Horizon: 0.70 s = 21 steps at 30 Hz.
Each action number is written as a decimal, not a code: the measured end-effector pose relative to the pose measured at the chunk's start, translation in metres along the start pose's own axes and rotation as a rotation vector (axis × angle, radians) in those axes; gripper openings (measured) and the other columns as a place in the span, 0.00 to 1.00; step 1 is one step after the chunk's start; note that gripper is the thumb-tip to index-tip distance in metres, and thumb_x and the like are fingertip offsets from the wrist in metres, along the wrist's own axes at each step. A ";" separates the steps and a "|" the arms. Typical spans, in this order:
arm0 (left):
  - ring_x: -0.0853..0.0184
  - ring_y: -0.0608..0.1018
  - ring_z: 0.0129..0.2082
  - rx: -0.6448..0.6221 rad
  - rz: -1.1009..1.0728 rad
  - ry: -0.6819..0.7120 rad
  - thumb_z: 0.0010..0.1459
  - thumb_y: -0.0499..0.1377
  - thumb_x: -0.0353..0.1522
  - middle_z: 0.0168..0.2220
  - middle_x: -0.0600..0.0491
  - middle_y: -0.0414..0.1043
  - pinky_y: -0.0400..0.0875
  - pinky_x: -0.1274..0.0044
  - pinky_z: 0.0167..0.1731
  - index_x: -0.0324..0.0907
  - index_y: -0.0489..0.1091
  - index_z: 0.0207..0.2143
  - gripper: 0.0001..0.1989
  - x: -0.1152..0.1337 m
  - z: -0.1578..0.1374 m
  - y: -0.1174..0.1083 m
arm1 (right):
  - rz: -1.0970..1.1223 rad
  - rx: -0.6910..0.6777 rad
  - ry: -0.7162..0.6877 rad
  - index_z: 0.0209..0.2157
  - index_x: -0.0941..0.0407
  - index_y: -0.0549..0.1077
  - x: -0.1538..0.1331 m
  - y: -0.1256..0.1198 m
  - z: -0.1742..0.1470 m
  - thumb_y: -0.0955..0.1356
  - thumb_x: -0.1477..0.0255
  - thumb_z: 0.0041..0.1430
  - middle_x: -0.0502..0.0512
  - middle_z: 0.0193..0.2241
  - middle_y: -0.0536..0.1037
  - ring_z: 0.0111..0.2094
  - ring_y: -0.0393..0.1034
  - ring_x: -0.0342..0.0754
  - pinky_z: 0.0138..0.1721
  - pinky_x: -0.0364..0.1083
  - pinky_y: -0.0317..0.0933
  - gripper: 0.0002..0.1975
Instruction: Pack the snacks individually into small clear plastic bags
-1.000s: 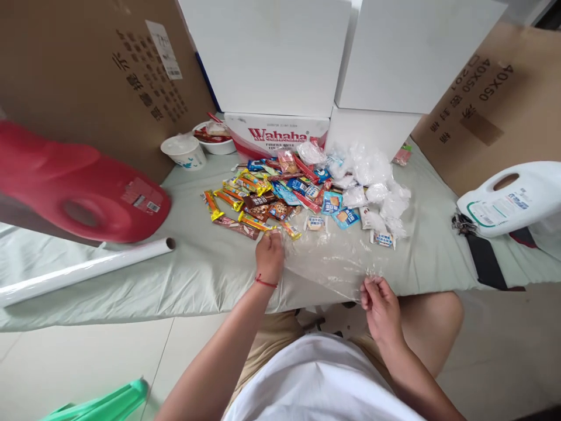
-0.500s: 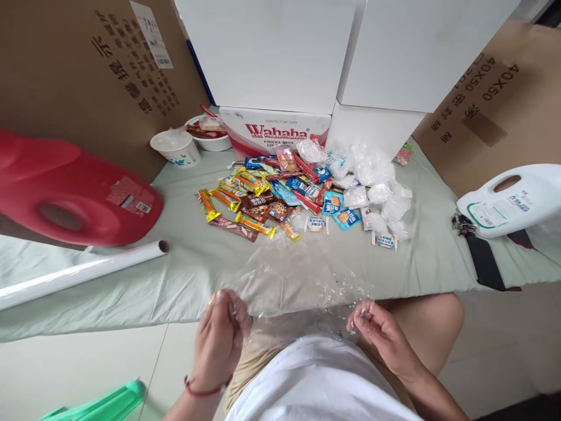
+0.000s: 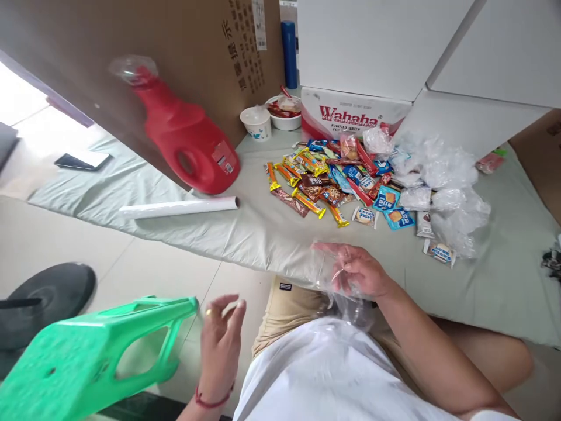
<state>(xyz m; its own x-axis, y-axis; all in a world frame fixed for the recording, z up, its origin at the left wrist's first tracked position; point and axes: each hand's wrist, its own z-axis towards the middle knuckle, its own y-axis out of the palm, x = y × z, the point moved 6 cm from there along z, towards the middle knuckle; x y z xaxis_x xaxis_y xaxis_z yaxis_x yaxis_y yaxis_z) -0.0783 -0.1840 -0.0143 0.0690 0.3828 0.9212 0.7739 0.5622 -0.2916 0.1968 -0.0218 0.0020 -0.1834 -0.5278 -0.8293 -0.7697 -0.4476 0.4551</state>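
My right hand (image 3: 362,272) is at the table's front edge, with a crumpled clear plastic bag (image 3: 324,269) caught in its curled fingers and the index finger stretched out. Part of the film hangs down over my lap. To the left, off the table edge, my left hand (image 3: 222,336) is in the air with fingers bent but apart, and nothing shows in it. A green plastic stool (image 3: 79,345) is nearest to that hand. Beyond my right hand lies a pile of wrapped snacks (image 3: 315,181), with crumpled clear bags (image 3: 451,169) at its right side.
A red jug (image 3: 193,140) leans by a cardboard panel (image 3: 205,64), with a white roll (image 3: 184,207) in front. A paper cup (image 3: 256,124) and a white bowl (image 3: 287,121) stand at the back beside the Wahaha box (image 3: 350,114). A black round base (image 3: 65,286) rests on the floor.
The view has turned left. My left hand has let go of the clear bag and moved away toward the stool. My right hand keeps the bag, now bunched rather than stretched between both hands.
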 end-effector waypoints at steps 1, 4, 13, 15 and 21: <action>0.55 0.77 0.52 -0.110 -0.022 0.115 0.58 0.67 0.49 0.48 0.51 0.73 0.73 0.62 0.57 0.50 0.72 0.43 0.18 0.019 0.007 0.016 | 0.071 -0.018 -0.007 0.27 0.55 0.68 -0.002 -0.001 -0.002 0.72 0.64 0.47 0.62 0.55 0.80 0.22 0.76 0.44 0.15 0.41 0.60 0.12; 0.49 0.68 0.66 -0.541 -0.140 0.280 0.53 0.71 0.48 0.64 0.45 0.66 0.66 0.57 0.65 0.51 0.67 0.60 0.34 0.059 0.014 0.086 | 0.262 -0.068 -0.088 0.26 0.56 0.66 -0.009 -0.004 -0.013 0.72 0.68 0.47 0.62 0.61 0.76 0.18 0.72 0.40 0.13 0.40 0.59 0.11; 0.50 0.57 0.74 -1.008 -0.455 -0.118 0.45 0.77 0.41 0.75 0.41 0.46 0.53 0.57 0.71 0.58 0.35 0.75 0.66 0.055 -0.006 0.246 | 0.549 -0.095 -0.451 0.28 0.56 0.67 -0.020 -0.019 -0.061 0.65 0.70 0.56 0.59 0.62 0.75 0.12 0.61 0.33 0.09 0.36 0.48 0.05; 0.51 0.59 0.73 -1.084 -0.522 -0.103 0.45 0.76 0.40 0.73 0.41 0.52 0.52 0.57 0.71 0.57 0.39 0.75 0.64 0.056 -0.006 0.260 | 0.631 -0.155 -0.478 0.30 0.55 0.66 -0.014 -0.016 -0.068 0.64 0.70 0.57 0.59 0.63 0.74 0.11 0.59 0.30 0.08 0.35 0.45 0.04; 0.48 0.51 0.76 -1.312 -0.651 0.353 0.51 0.70 0.49 0.75 0.46 0.53 0.41 0.56 0.73 0.54 0.55 0.72 0.49 0.096 -0.003 0.259 | 0.506 -0.299 -0.178 0.27 0.54 0.58 0.048 0.007 -0.063 0.69 0.54 0.52 0.64 0.56 0.79 0.12 0.62 0.35 0.09 0.38 0.54 0.20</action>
<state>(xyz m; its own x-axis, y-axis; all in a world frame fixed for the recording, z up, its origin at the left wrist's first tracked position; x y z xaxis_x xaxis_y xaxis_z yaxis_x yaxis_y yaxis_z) 0.1306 -0.0035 -0.0009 -0.5029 0.0332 0.8637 0.7127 -0.5493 0.4362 0.2213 -0.0960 -0.0140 -0.6008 -0.6104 -0.5161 -0.3603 -0.3695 0.8565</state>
